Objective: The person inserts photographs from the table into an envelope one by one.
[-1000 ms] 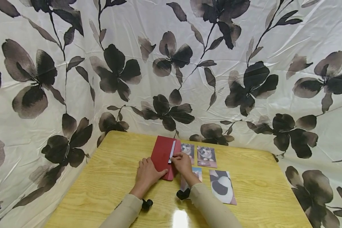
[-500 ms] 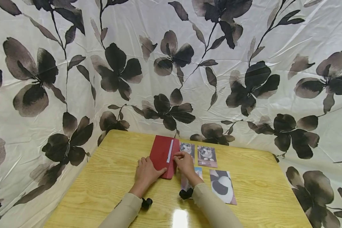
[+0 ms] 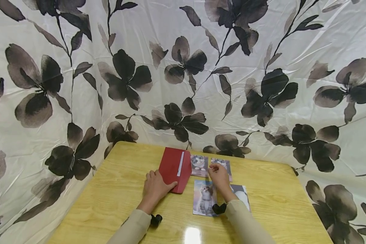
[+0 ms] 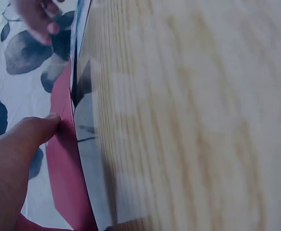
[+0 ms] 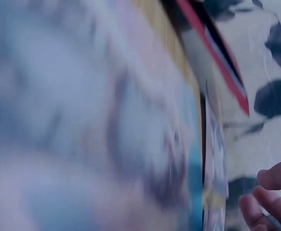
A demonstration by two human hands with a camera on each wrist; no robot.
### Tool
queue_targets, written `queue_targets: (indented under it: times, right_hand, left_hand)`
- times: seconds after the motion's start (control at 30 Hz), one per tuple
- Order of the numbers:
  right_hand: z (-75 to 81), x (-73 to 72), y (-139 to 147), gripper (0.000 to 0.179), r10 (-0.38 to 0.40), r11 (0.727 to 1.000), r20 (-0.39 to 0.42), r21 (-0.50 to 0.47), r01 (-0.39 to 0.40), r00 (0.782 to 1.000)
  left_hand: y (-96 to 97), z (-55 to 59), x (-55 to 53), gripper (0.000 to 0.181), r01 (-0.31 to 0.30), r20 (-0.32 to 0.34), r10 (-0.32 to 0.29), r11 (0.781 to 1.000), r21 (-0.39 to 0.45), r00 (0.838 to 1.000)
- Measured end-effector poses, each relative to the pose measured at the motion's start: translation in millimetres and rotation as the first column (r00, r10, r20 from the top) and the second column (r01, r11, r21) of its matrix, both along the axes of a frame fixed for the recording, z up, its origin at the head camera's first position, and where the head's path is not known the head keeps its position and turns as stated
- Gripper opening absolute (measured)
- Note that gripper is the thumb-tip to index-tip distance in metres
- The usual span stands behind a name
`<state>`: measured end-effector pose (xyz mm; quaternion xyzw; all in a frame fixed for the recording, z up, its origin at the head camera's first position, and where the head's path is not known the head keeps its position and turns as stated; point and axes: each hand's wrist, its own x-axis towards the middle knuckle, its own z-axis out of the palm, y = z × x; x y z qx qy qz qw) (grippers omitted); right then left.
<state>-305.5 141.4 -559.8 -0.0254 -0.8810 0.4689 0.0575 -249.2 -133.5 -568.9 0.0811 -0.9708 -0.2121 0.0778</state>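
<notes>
Envelope (image 3: 170, 166): red, with a white strip (image 3: 180, 164)
Sitting-kitten picture (image 3: 205, 196): grey tabby stripes against blue and pink
Half-covered cat picture (image 3: 224, 162): apparently grey and white
Tabletop (image 3: 119, 176): yellow, wood-grained
Backdrop cloth (image 3: 155, 84): white, black and mauve-brown flowers
Sleeves (image 3: 133, 225): plain beige

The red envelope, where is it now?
In the head view, the red envelope lies on the table just left of centre, with the left hand on its near left corner and cat pictures to its right.
</notes>
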Motion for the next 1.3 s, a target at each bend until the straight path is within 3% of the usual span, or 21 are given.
queue_targets:
  times: [0.27,0.53,0.73,0.9,1.13,1.3]
  right_hand:
    - [-1.9,-6.6,44,0.032,-0.074,0.985,0.010,0.155,0.072,0.997]
    - [-1.2,0.7,72,0.057,-0.122,0.943,0.064,0.319,0.095,0.991]
    - [-0.3,4.0,81,0.068,-0.156,0.932,0.138,0.350,0.099,0.978]
    - [-0.7,4.2,84,0.067,-0.146,0.920,0.165,0.385,0.073,0.975]
    - [-2.7,0.4,83,0.058,-0.145,0.908,0.155,0.412,0.070,0.977]
    - [-5.5,-1.6,82,0.065,-0.144,0.905,0.153,0.419,0.068,0.978]
  left_hand:
    - [-0.1,-2.1,-0.9,0.103,-0.009,0.002,0.009,1.000,-0.008,1.000]
    - [-1.0,-1.9,1.1,0.101,-0.010,0.016,0.010,1.000,0.009,1.000]
    - [-1.8,2.7,2.2,0.101,-0.009,0.003,0.009,1.000,0.019,1.000]
    - [-2.3,2.1,2.6,0.101,-0.009,0.013,0.009,1.000,0.019,1.000]
    - [-2.5,1.3,1.3,0.101,-0.014,0.008,0.013,1.000,0.020,1.000]
    - [-1.8,-1.1,0.7,0.101,-0.016,0.005,0.016,1.000,0.017,1.000]
